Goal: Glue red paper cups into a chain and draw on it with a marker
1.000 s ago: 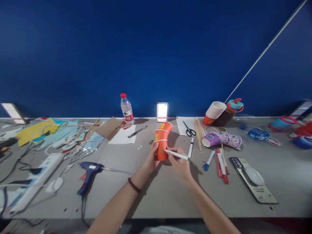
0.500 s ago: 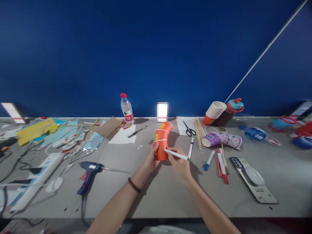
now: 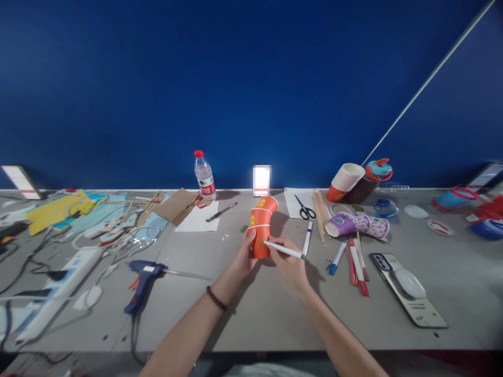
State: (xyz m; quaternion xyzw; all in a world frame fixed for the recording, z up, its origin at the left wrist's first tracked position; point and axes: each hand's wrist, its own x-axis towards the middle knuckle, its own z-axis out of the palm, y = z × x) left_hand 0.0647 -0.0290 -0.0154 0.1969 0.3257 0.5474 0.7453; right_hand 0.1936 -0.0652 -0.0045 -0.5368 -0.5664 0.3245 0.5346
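My left hand [image 3: 244,259] is closed round the lower part of a column of orange paper cups [image 3: 261,225]. The cups are joined end to end, with yellow lettering on the upper ones, and the column leans slightly right at its top. In my right hand [image 3: 290,264] is a white marker [image 3: 286,250] with green at its rear end. Its tip touches, or is very near, the side of the lowest cup. A small green piece [image 3: 244,229] shows just left of the cups.
A blue glue gun [image 3: 145,275] lies left of my forearms, its cord hanging over the table edge. Scissors [image 3: 305,208], markers [image 3: 338,257], purple cups [image 3: 356,224] and a phone [image 3: 408,293] lie right. A water bottle [image 3: 204,178] and upright phone [image 3: 262,180] stand behind.
At the right, the clear blue plastic object has shifted left toward the purple cups, exposing a white disc. My hands, the marker and the cups have barely moved.
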